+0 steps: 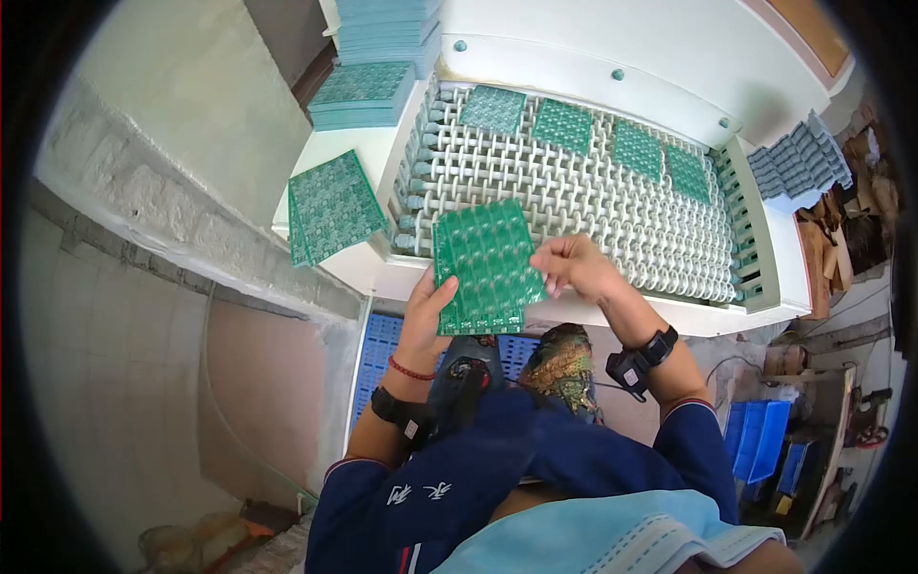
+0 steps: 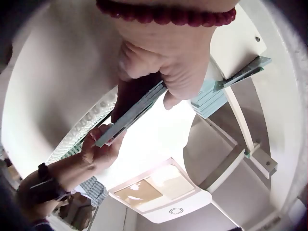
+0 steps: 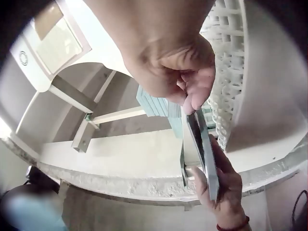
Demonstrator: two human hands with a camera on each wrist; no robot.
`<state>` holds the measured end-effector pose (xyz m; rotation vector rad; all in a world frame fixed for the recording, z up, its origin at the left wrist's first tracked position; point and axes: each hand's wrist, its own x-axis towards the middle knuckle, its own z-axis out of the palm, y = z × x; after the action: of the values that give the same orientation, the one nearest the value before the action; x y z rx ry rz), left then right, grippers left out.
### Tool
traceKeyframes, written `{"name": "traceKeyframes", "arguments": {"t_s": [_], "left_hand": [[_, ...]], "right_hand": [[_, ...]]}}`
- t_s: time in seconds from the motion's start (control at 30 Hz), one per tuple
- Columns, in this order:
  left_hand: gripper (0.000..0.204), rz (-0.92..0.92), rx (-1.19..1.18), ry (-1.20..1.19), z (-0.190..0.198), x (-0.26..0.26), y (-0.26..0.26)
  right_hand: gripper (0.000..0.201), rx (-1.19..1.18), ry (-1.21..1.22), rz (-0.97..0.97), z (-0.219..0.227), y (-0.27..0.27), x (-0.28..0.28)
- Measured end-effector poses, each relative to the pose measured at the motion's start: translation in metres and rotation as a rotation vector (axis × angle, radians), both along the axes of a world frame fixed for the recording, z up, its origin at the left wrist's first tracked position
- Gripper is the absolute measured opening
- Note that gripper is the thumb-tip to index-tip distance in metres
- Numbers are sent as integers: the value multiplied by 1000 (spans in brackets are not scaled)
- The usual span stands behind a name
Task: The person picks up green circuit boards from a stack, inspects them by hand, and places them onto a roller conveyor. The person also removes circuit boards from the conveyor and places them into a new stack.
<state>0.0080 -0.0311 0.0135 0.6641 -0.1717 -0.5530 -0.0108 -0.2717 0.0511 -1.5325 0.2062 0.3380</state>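
Observation:
My left hand [image 1: 422, 311] grips a small stack of green circuit boards [image 1: 486, 253] by its left edge, thumb on the top face. The stack is held up in front of the roller conveyor [image 1: 574, 225]. At the stack's right edge my right hand [image 1: 579, 270] pinches the top board between thumb and fingertips. In the right wrist view the held boards [image 3: 210, 161] are seen edge-on, with a narrow gap between them near the right fingertips [image 3: 191, 103]. The left wrist view also shows the boards [image 2: 132, 115] from the side, the left palm behind them.
Several circuit boards [image 1: 562, 126] lie on the conveyor's far rollers. At its left end are loose boards [image 1: 337, 208] and tall board stacks [image 1: 359, 96]. A grey-blue ridged stack [image 1: 801, 158] stands at the right end. Blue crates [image 1: 755, 440] sit lower right.

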Motion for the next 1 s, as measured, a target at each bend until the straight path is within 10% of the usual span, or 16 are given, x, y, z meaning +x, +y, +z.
{"name": "traceKeyframes", "arguments": {"t_s": [0.33,0.7,0.83,1.0], "left_hand": [[54,-223,-152,150,-24,-29,22],[49,-151,-23,7,2,-11,-9],[45,-102,62,-59,4,-3,-38],[38,-124,67,-73,7,0,-59]], "right_hand": [[20,-208,-71,-177,-8,-2,76],[31,-851,-256,-323,5,-90,1],[32,-280,-151,-153,3,-41,-44],[22,-136,-156,-345,-12,-65,-52]]}}
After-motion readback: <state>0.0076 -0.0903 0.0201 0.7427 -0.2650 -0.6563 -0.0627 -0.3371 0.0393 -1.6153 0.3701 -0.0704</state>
